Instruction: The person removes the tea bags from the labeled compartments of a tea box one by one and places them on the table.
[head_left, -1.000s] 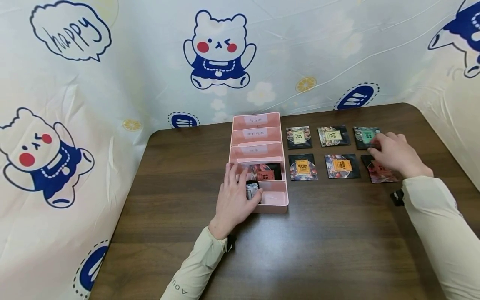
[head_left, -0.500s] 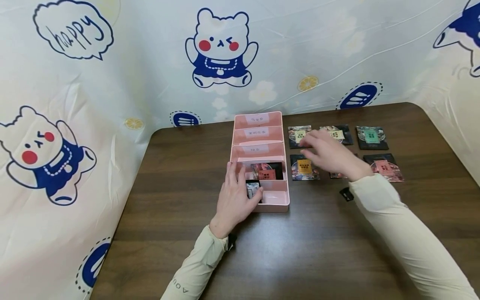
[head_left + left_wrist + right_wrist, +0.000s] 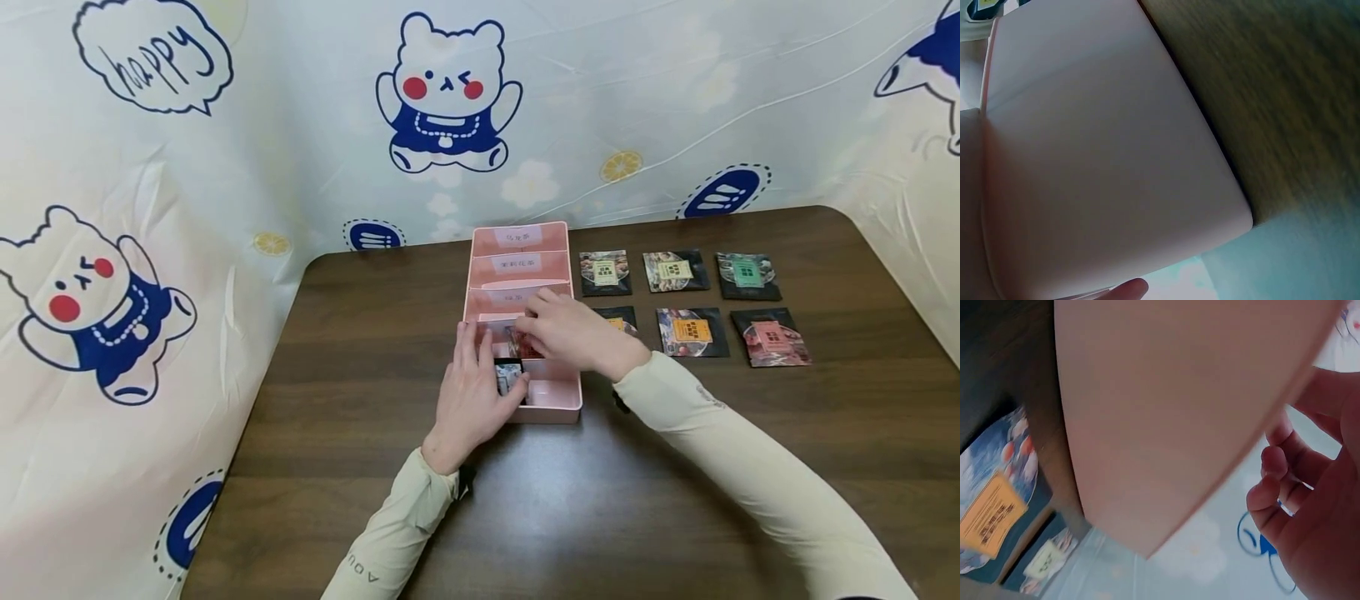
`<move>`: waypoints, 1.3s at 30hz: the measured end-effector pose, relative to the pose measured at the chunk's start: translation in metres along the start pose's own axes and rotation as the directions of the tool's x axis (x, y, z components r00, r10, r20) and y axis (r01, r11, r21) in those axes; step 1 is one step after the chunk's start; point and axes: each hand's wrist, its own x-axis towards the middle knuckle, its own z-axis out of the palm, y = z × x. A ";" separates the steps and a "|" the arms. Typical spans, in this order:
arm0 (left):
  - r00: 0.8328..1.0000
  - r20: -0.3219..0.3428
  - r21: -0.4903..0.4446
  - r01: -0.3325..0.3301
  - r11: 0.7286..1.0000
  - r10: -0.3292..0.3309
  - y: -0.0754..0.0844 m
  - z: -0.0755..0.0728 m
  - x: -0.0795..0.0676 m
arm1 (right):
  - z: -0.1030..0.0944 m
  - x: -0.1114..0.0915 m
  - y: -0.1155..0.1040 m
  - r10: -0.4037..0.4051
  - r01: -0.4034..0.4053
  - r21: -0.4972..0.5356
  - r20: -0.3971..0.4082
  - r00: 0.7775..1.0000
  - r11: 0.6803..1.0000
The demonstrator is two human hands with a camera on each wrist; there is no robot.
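A long pink box [image 3: 576, 379] with labelled compartments stands on the wooden table. My left hand [image 3: 468, 408] rests on its near left side, fingers straight along the edge and thumb over the nearest compartment. There, a black-and-white tea sachet [image 3: 508, 375] shows between index finger and thumb. My right hand [image 3: 566, 329] reaches into the compartment behind, its fingers at a red-labelled tea sachet [image 3: 519, 343]. In the right wrist view some fingers are curled; the box wall hides the rest, so I cannot tell whether they pinch the sachet.
Several tea sachets lie in two rows right of the box, among them a green-labelled sachet [image 3: 747, 275], an orange-labelled sachet [image 3: 692, 332] and a pink-labelled sachet [image 3: 771, 337]. A printed curtain [image 3: 315, 125] hangs behind the table.
My right hand has moved left from the green-labelled sachet, across the rows, into the box. My left hand has stayed on the box.
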 end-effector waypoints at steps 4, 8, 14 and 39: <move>1.000 0.003 0.005 -0.001 1.000 0.001 0.000 0.000 0.000 | 0.007 0.008 -0.007 -0.006 0.009 -0.073 0.038 0.999 0.997; 1.000 0.017 0.000 0.011 1.000 -0.011 0.000 -0.001 0.000 | 0.012 0.014 -0.010 0.003 0.006 -0.124 0.073 0.997 0.992; 1.000 0.019 0.001 0.015 1.000 -0.015 0.001 -0.001 0.000 | 0.015 0.018 -0.013 0.023 -0.008 -0.174 0.084 0.996 0.985; 0.999 0.028 -0.005 0.027 1.000 -0.027 0.002 -0.001 0.000 | 0.014 0.025 -0.022 0.072 -0.057 -0.164 0.090 0.993 0.985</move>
